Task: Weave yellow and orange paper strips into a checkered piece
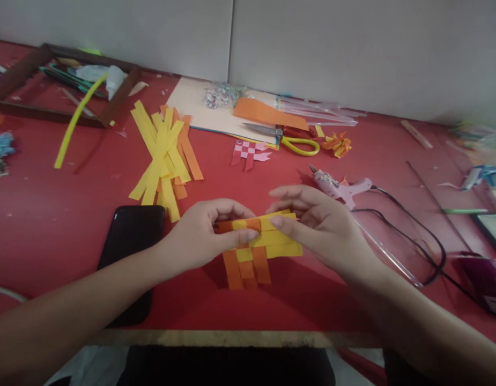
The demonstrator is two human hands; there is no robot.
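Observation:
Between my hands is a small weave of orange and yellow paper strips, held just above the red table. My left hand pinches its left part, thumb on top and fingers behind. My right hand has its thumb on the yellow strip ends at the right, with the other fingers curled behind them. Orange ends hang down toward the table's front edge. A loose pile of yellow and orange paper strips lies beyond my left hand. Past the weave sits a small pink and red woven paper fish.
A black phone lies under my left forearm. Beyond my right hand is a pink glue gun with its black cord. Yellow-handled scissors and an orange strip rest by a pale board. A brown frame stands back left.

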